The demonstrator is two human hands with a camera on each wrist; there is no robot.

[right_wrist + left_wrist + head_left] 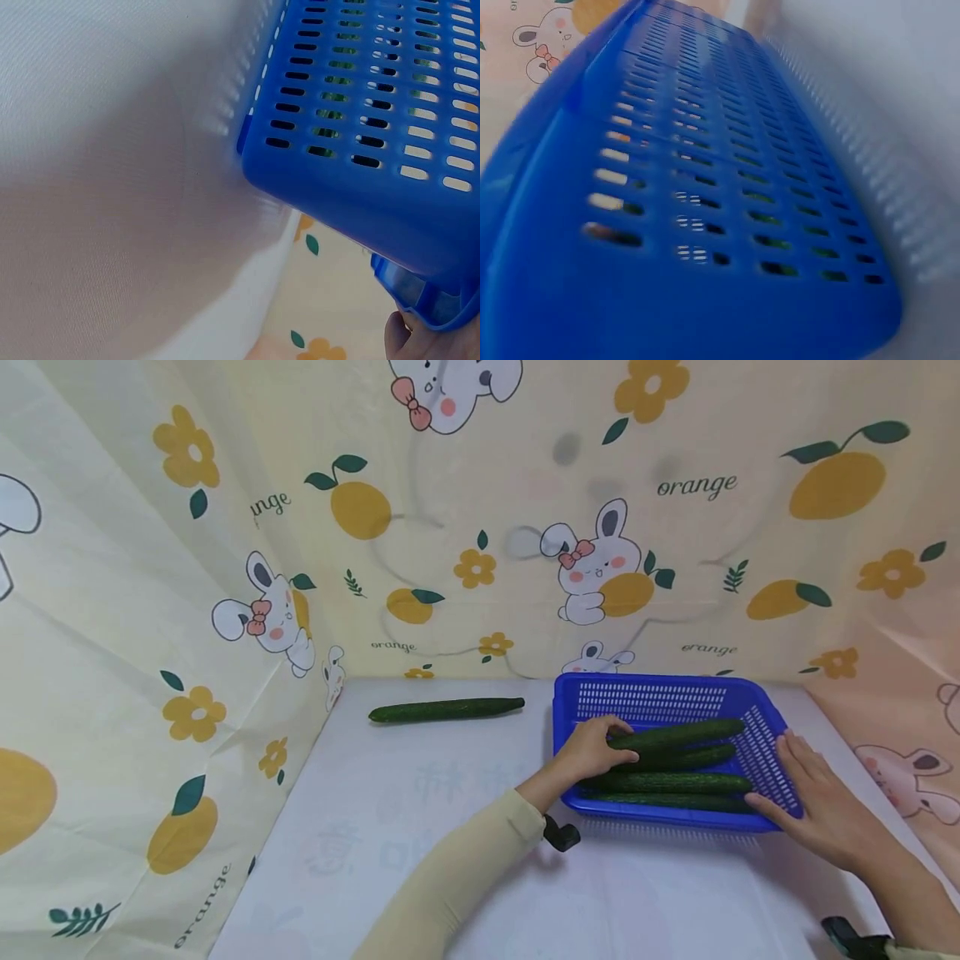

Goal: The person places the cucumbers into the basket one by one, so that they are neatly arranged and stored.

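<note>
A blue plastic basket [645, 814] with slotted walls stands on the right of the table. Several dark green cucumbers lie side by side in it, pointing left to right. My left hand [588, 750] reaches over the basket's left part and holds the uppermost cucumber [682, 733] by its left end, fingers behind and thumb in front. Along the right rim rests my right hand [821, 802], its fingers fairly straight and its thumb over the front corner. The right wrist view catches only a bit of the right hand [435, 341] beside the rim. Basket wall [705, 300] fills most of the left wrist view.
Another cucumber [446, 710] lies on the white-covered table [360, 827] near the back, left of the basket. A patterned cloth [450, 468] with rabbits and oranges hangs behind and on both sides. Dark straps [558, 835] circle the wrists.
</note>
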